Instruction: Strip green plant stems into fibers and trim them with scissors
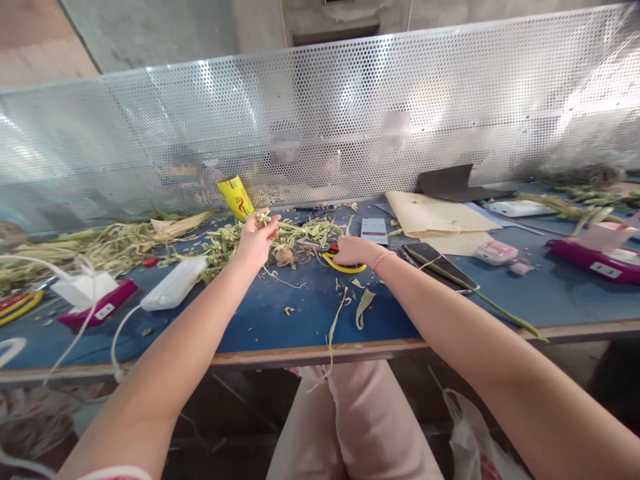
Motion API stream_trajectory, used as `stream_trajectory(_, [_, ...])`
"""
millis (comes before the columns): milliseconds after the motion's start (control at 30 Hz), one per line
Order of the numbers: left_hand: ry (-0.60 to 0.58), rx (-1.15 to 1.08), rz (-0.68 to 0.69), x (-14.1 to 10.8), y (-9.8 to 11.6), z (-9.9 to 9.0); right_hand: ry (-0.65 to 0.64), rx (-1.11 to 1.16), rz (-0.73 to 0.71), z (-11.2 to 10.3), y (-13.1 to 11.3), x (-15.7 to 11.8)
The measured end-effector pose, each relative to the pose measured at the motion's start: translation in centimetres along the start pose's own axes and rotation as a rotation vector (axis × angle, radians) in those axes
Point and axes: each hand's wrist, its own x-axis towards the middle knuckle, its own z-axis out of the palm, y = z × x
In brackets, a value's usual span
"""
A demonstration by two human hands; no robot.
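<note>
My left hand [256,235] is closed on a small pale plant piece [263,217] that shows above the fingers. Dry green-yellow stems and leaves [315,230] lie around and to the right of it. My right hand [354,251] grips scissors with yellow and red handles [347,269]. Their metal blades [313,247] point left, towards the plant heap and a round brownish clump [284,256]. Part of the scissors is hidden under my right fingers. Just behind my left hand stands a tilted yellow can [235,197].
A perforated metal screen [330,120] closes off the table's back. To the left are a white power adapter [175,283] and a purple power strip [97,305] with cables. On the right lie a dark phone [439,267], brown paper [440,217] and a pink earbud case [495,252].
</note>
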Motion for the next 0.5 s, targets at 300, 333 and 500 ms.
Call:
stream_trajectory(300, [-0.029,0.002,-0.039,0.0,0.0,-0.1,0.063,0.175,0.001,0.8,0.8,1.3])
stream_trajectory(333, [-0.028,-0.003,-0.051,0.1,0.1,-0.2,0.109,0.177,0.031,0.9,0.8,1.4])
stream_trajectory(500, [-0.015,-0.035,-0.012,0.4,0.2,-0.5,0.304,0.205,0.098,0.9,0.7,1.6])
